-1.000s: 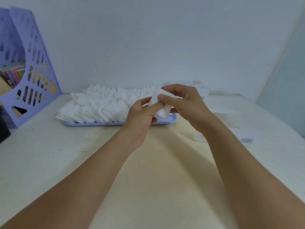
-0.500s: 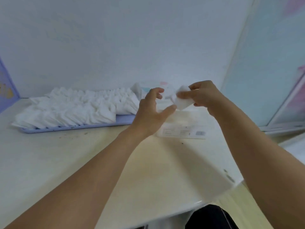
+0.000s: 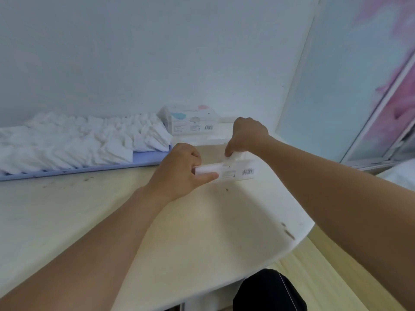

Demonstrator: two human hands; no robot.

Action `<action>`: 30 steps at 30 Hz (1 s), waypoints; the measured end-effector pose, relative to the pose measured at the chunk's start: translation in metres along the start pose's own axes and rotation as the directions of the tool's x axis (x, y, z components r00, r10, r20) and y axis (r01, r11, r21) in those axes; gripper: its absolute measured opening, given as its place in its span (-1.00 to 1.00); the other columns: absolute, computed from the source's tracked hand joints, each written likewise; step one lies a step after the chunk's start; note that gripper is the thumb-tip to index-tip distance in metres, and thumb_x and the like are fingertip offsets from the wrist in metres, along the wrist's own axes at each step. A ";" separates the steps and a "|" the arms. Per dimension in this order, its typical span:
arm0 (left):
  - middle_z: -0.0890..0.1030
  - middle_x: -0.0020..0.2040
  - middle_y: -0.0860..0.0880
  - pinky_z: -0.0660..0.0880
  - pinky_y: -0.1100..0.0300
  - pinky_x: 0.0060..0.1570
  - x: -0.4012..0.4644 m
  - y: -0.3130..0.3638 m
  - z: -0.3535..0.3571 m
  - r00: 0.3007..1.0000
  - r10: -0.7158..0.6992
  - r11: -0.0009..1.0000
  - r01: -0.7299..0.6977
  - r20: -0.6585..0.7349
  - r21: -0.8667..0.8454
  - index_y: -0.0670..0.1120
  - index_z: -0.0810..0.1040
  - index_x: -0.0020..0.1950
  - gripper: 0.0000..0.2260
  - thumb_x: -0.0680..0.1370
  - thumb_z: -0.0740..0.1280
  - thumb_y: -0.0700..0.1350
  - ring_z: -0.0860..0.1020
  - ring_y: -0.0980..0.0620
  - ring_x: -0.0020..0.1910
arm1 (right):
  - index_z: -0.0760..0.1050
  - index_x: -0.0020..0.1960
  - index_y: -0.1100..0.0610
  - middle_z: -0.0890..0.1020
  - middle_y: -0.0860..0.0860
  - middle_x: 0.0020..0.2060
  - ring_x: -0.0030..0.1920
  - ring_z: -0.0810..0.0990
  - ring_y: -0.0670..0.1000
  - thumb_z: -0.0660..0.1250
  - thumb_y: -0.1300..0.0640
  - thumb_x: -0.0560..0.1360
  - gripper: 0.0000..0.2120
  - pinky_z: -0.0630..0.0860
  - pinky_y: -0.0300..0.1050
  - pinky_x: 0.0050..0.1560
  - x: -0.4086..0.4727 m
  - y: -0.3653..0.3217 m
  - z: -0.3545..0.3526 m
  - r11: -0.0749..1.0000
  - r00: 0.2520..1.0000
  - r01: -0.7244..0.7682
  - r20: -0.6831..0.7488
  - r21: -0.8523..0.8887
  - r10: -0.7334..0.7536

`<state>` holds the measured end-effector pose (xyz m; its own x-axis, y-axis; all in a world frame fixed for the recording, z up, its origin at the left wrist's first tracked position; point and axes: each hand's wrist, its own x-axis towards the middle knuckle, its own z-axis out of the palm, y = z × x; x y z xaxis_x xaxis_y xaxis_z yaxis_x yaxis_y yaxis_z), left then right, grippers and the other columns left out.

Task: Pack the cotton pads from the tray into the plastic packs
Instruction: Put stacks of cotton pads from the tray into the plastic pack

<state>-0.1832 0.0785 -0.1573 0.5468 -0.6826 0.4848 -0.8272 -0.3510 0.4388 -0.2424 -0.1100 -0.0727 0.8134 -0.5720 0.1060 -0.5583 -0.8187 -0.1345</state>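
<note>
A lilac tray point(image 3: 148, 159) at the left holds several rows of white cotton pads point(image 3: 89, 140). To its right a clear plastic pack point(image 3: 238, 170) with a barcode lies on the table. My left hand point(image 3: 179, 171) pinches the pack's left end between thumb and fingers. My right hand point(image 3: 247, 135) reaches down from above and holds a small stack of white pads point(image 3: 237, 156) at the pack's top, partly inside it. How far the stack sits in the pack is hidden by my fingers.
A filled, printed pack point(image 3: 190, 121) stands against the wall behind my hands, with another clear pack point(image 3: 211, 140) lying in front of it. The cream table's rounded edge point(image 3: 298, 234) falls away at the right. A glass panel point(image 3: 350, 75) rises at the right.
The view swung right. My right hand carried the pad stack from above the tray down to the clear pack, and my left hand let go of the stack and took hold of the pack's end.
</note>
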 end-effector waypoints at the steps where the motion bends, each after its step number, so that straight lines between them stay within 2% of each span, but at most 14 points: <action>1: 0.50 -0.03 0.06 0.54 0.14 -0.05 -0.001 0.000 0.000 1.000 0.001 1.000 -0.001 -0.012 -0.007 -0.13 0.69 -0.11 -0.56 0.39 0.50 0.27 0.48 0.11 -0.06 | 0.43 -0.20 0.10 0.54 -0.02 -0.29 -0.34 0.50 -0.03 0.67 -0.02 0.21 -0.55 0.37 -0.19 -0.37 0.002 -0.002 0.002 0.999 1.000 0.010 -0.021 -0.046 -0.011; 3: 0.50 -0.03 0.05 0.54 0.12 -0.05 -0.001 0.002 -0.001 1.000 -0.008 1.000 0.008 -0.022 -0.019 -0.14 0.67 -0.12 -0.56 0.39 0.51 0.25 0.49 0.09 -0.06 | 0.45 -0.15 0.13 0.53 -0.01 -0.28 -0.32 0.50 0.01 0.67 -0.01 0.21 -0.54 0.38 -0.16 -0.34 0.006 -0.001 0.006 0.990 0.996 0.024 -0.084 -0.140 -0.036; 5: 0.49 -0.04 0.05 0.55 0.09 -0.05 -0.001 0.001 -0.001 1.000 -0.018 1.000 0.017 -0.023 -0.014 -0.12 0.65 -0.17 -0.57 0.39 0.50 0.26 0.49 0.08 -0.07 | 0.41 -0.01 0.17 0.52 0.02 -0.16 -0.18 0.52 0.08 0.65 -0.04 0.22 -0.44 0.39 -0.10 -0.28 0.011 0.006 0.012 0.989 0.994 0.007 -0.106 -0.147 -0.023; 8: 0.49 -0.07 0.06 0.55 0.06 -0.05 -0.001 -0.002 -0.001 1.000 -0.019 1.000 0.019 -0.017 0.001 -0.12 0.63 -0.21 -0.56 0.40 0.49 0.28 0.47 0.10 -0.08 | 0.30 0.28 0.16 0.44 0.07 0.09 0.07 0.52 0.18 0.61 -0.11 0.29 -0.25 0.44 0.00 -0.09 0.015 0.016 0.020 0.999 0.999 -0.033 -0.040 -0.025 0.032; 10: 0.48 -0.08 0.06 0.54 0.05 -0.06 -0.001 -0.002 -0.001 1.000 -0.013 1.000 0.013 -0.017 0.000 -0.11 0.61 -0.22 -0.57 0.40 0.48 0.28 0.46 0.10 -0.09 | 0.27 0.39 0.16 0.48 0.10 0.22 0.17 0.52 0.19 0.57 -0.13 0.36 -0.21 0.47 0.01 0.01 0.018 0.019 0.023 0.997 0.998 -0.027 0.053 0.073 0.023; 13: 0.47 -0.08 0.06 0.54 0.10 -0.10 0.000 -0.003 0.000 1.000 -0.011 1.000 0.011 -0.019 0.003 -0.09 0.60 -0.22 -0.57 0.40 0.48 0.29 0.46 0.11 -0.11 | 0.19 0.51 0.12 0.46 0.08 0.26 0.27 0.48 0.17 0.59 -0.14 0.34 -0.07 0.48 0.00 0.15 0.014 0.016 0.022 0.965 0.986 -0.061 0.164 0.256 0.019; 16: 0.46 -0.08 0.07 0.52 0.14 -0.12 0.001 -0.006 0.000 1.000 -0.011 1.000 0.012 -0.019 0.008 -0.05 0.58 -0.22 -0.59 0.39 0.48 0.29 0.46 0.12 -0.11 | 0.23 0.49 0.09 0.48 0.06 0.18 0.13 0.49 0.13 0.60 0.00 0.34 -0.14 0.53 0.00 0.13 0.014 0.018 0.025 0.974 0.987 -0.051 0.162 0.220 0.015; 20: 0.48 -0.04 0.06 0.54 0.11 -0.04 0.001 -0.007 0.001 1.000 -0.017 1.000 0.017 -0.009 -0.007 -0.06 0.60 -0.13 -0.59 0.39 0.49 0.28 0.48 0.10 -0.06 | 0.32 0.44 0.07 0.49 0.11 0.26 0.10 0.48 0.14 0.56 0.10 0.34 -0.25 0.52 -0.04 0.04 0.017 0.021 0.030 0.970 0.991 -0.094 0.119 0.224 0.069; 22: 0.49 0.04 0.08 0.51 0.18 0.04 -0.001 -0.005 -0.001 1.000 -0.017 0.998 0.017 0.011 -0.053 -0.05 0.61 -0.06 -0.62 0.40 0.51 0.24 0.48 0.11 0.04 | 0.27 0.45 0.09 0.49 0.11 0.25 0.09 0.47 0.15 0.57 0.08 0.34 -0.21 0.52 -0.01 0.07 0.016 0.018 0.029 0.963 0.987 -0.117 0.140 0.242 0.085; 24: 0.45 0.17 0.13 0.40 0.31 0.13 -0.004 -0.002 -0.006 0.999 -0.016 0.985 0.023 0.047 -0.174 0.02 0.59 0.04 -0.61 0.40 0.51 0.24 0.42 0.15 0.20 | 0.21 0.48 0.10 0.46 0.12 0.26 0.18 0.46 0.18 0.60 -0.03 0.32 -0.12 0.52 0.05 0.16 0.013 0.013 0.023 0.968 0.986 -0.128 0.134 0.215 0.100; 26: 0.42 0.27 0.15 0.32 0.30 0.26 -0.005 0.001 -0.016 1.000 -0.026 0.957 0.023 -0.007 -0.289 0.07 0.55 0.20 -0.51 0.40 0.44 0.32 0.38 0.15 0.33 | 0.23 0.49 0.07 0.40 0.12 0.34 0.34 0.38 0.20 0.58 -0.15 0.33 -0.12 0.47 0.11 0.25 0.004 0.001 0.011 0.979 0.997 -0.062 -0.040 0.194 0.071; 27: 0.44 0.29 0.13 0.33 0.27 0.29 -0.003 0.004 -0.023 0.995 -0.059 0.940 0.028 -0.080 -0.340 0.07 0.54 0.25 -0.50 0.42 0.41 0.31 0.39 0.14 0.34 | 0.30 0.46 0.06 0.40 0.11 0.34 0.36 0.38 0.18 0.54 -0.16 0.37 -0.22 0.45 0.07 0.25 -0.003 -0.008 0.004 0.966 0.983 0.025 -0.183 0.257 0.023; 29: 0.55 0.20 0.12 0.42 0.29 0.19 0.004 0.001 -0.048 0.946 -0.200 0.903 0.077 -0.255 -0.424 0.05 0.56 0.21 -0.66 0.51 0.41 0.16 0.50 0.17 0.22 | 0.48 0.27 0.06 0.53 0.03 0.22 0.22 0.51 0.04 0.46 -0.09 0.46 -0.54 0.47 -0.09 0.14 -0.022 -0.038 -0.006 0.844 0.878 0.295 -0.476 0.448 -0.054; 30: 0.60 0.10 0.12 0.47 0.30 0.11 0.008 -0.004 -0.064 0.903 -0.288 0.883 0.121 -0.318 -0.454 0.04 0.58 0.16 -0.77 0.54 0.41 0.06 0.55 0.19 0.12 | 0.55 0.14 0.07 0.61 -0.02 0.10 0.09 0.58 -0.02 0.43 -0.04 0.48 -0.70 0.50 -0.14 0.06 -0.033 -0.057 -0.009 0.760 0.839 0.394 -0.539 0.516 -0.069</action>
<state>-0.1672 0.1155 -0.1071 0.7731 -0.3116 0.5524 -0.6051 -0.1014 0.7897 -0.2394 -0.0450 -0.0598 0.6331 -0.4505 0.6294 -0.0191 -0.8220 -0.5691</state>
